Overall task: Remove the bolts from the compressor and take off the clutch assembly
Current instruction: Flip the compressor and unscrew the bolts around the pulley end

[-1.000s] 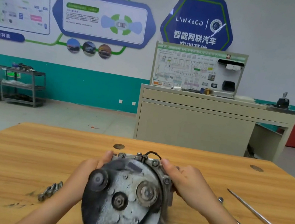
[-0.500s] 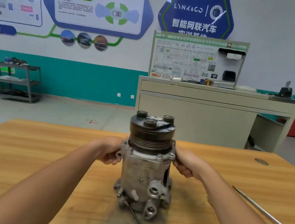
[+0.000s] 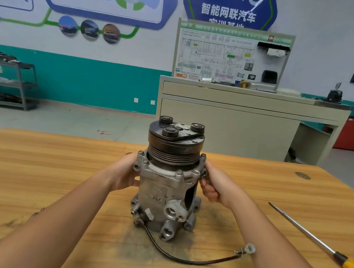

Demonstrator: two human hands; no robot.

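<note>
Compressor (image 3: pixel 160 189) stands upright on table (image 3: pixel 34 161), screwdriver (image 3: pixel 316 241) lying well apart

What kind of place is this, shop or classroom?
Probably an automotive training workshop: a wiring-diagram teaching board stands on a bench, car-technology posters hang behind, and a compressor stands upright on a wooden table beside a screwdriver.

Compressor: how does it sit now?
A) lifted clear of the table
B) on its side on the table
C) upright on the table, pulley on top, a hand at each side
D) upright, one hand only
C: the compressor stands on the table, pulley uppermost, left hand and right hand gripping its sides.
</note>
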